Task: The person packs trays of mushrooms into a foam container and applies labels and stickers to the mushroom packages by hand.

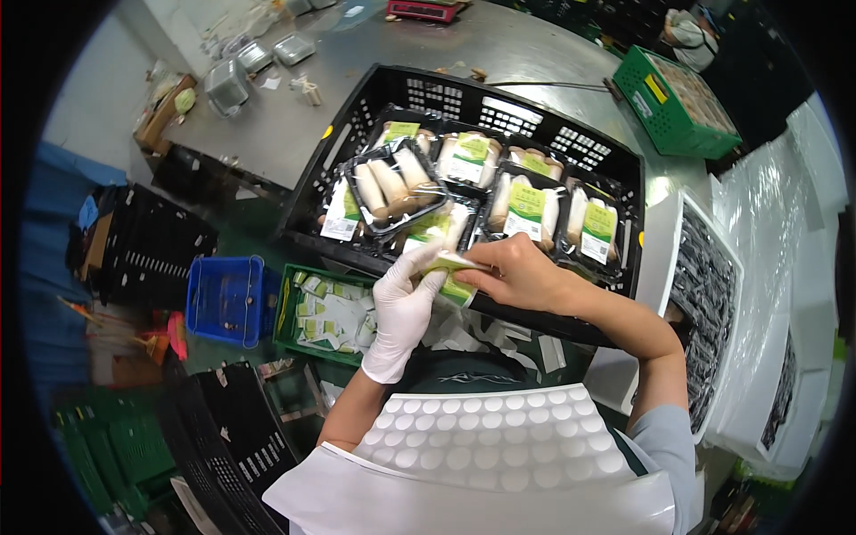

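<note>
My left hand, in a white glove, pinches a green and white label at the near edge of a black crate. My bare right hand grips the label's other side between thumb and fingers. Inside the crate lie several film-wrapped black trays of thick white mushrooms, most bearing green and white labels. One unlabelled mushroom tray rests tilted on top of others at the left. Just beyond my hands, a labelled mushroom tray sits at the crate's near side.
Below the crate's left side are a blue basket and a green crate of labels. A white sheet with rounded bumps or discs lies before me. White boxes of black trays stand right. A green crate occupies the far-right metal table.
</note>
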Tool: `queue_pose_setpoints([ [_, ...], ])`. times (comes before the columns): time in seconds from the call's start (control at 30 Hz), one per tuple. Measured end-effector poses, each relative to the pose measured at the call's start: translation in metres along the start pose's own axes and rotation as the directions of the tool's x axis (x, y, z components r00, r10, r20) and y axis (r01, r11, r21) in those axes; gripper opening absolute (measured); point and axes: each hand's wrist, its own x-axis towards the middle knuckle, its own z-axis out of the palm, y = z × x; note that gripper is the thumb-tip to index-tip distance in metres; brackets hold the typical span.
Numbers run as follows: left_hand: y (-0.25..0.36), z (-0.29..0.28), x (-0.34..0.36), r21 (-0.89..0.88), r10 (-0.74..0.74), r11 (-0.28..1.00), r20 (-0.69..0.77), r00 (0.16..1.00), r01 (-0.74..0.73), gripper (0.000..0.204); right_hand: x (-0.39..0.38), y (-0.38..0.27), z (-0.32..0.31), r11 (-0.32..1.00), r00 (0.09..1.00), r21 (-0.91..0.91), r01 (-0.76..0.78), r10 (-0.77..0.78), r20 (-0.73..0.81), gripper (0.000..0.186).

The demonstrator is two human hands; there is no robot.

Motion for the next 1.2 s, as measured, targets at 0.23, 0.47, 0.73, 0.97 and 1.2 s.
queue_pose_setpoints([
  [0.23, -0.003, -0.053, -0.009, 0.236, -0.067, 0.967, -0.122, 0.990, 0.094, 0.023, 0.093, 0.027, -0.022, 0.976, 0.960, -0.210, 0.058, -0.113, -0.257, 0.014],
  [0.47, 0.001, -0.102, -0.035, 0.074, -0.198, 0.973, -0.232, 0.952, 0.221, 0.020, 0.189, 0.063, -0.010, 0.823, 0.981, -0.558, 0.104, 0.008, 0.194, 0.062],
  [0.73, 0.002, -0.109, -0.042, 0.186, -0.070, 0.976, -0.230, 0.971, 0.115, 0.023, 0.180, 0.076, 0.022, 0.581, 0.951, -0.802, 0.138, -0.304, -0.057, 0.056],
  [0.97, -0.009, -0.080, -0.026, 0.403, 0.076, 0.914, -0.087, 0.993, -0.035, 0.024, 0.075, -0.020, 0.017, 0.995, 0.995, 0.067, -0.071, 0.066, 0.075, 0.028],
  [1.2, 0.009, -0.076, -0.023, -0.418, -0.488, 0.543, 0.549, 0.679, 0.729, 0.051, 0.026, -0.017, -0.003, 0.986, 0.996, -0.163, 0.024, -0.039, -0.084, 0.039],
])
